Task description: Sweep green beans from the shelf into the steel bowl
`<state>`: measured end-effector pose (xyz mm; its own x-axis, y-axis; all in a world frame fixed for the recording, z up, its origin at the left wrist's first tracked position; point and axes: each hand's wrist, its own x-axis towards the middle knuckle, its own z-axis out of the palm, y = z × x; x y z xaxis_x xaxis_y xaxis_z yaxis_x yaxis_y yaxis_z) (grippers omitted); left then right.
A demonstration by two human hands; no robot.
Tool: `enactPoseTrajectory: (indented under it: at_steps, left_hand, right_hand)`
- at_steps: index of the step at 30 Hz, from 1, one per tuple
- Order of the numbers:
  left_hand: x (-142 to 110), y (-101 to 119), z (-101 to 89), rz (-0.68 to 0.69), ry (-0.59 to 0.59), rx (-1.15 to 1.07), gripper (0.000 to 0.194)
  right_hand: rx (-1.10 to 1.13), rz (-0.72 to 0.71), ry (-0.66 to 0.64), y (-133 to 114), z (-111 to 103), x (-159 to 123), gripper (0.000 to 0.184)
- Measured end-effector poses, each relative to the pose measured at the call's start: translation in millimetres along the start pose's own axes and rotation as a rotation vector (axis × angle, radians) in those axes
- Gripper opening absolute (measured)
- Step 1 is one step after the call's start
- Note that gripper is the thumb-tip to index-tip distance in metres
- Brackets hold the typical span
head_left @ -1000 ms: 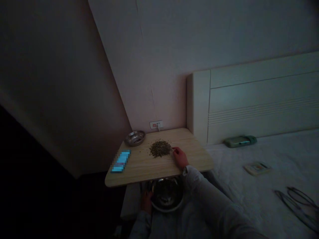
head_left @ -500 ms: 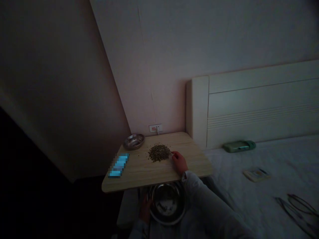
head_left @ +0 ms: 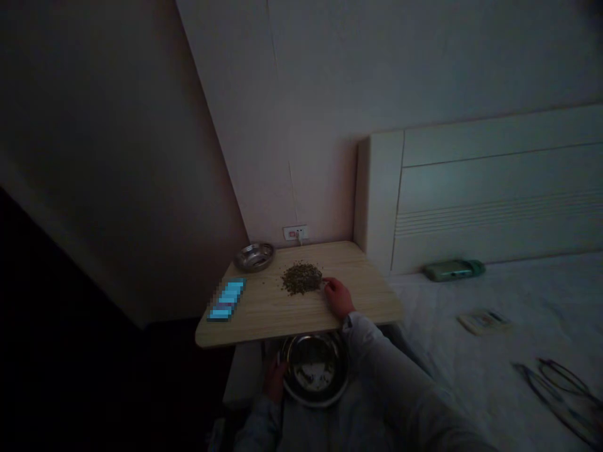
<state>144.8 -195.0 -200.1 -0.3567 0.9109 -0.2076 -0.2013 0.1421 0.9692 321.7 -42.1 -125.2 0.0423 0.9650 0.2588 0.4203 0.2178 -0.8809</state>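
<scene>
A heap of small dark seeds or beans (head_left: 301, 278) lies on the light wooden bedside table (head_left: 264, 314). My right hand (head_left: 338, 296) rests on the table at the heap's right edge, fingers curled in a pinch at the seeds; what they hold is too small to make out. My left hand (head_left: 273, 380) grips the left rim of a steel bowl (head_left: 315, 370) held below the table's front edge, with a few bits inside it.
A smaller steel dish (head_left: 255, 256) sits at the table's back left, near a wall socket (head_left: 295, 233). A lit phone (head_left: 227, 300) lies on the table's left. The bed with headboard (head_left: 494, 188) holds a green case (head_left: 453, 270), a small box (head_left: 483, 321) and cables (head_left: 556, 383).
The view shifted slightly. My right hand stays at the heap's right edge and my left keeps hold of the bowl under the table.
</scene>
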Motion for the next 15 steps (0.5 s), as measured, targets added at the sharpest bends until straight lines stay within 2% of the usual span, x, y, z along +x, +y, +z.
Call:
enactPoseTrajectory:
  at_steps: [4, 10, 15]
  left_hand:
    - [0, -1, -1.9, -0.010, -0.049, 0.010, 0.028]
    - [6, -11, -5.9, -0.056, 0.039, 0.011, 0.036]
    - [2, -6, -3.5, -0.042, 0.048, -0.034, 0.037]
  right_hand:
    - [0.002, -0.007, 0.000, 2, 2, 1, 0.035]
    - [-0.023, -0.003, -0.005, -1, 0, -2, 0.033]
    - [-0.019, 0.013, -0.018, -4, -1, -3, 0.033]
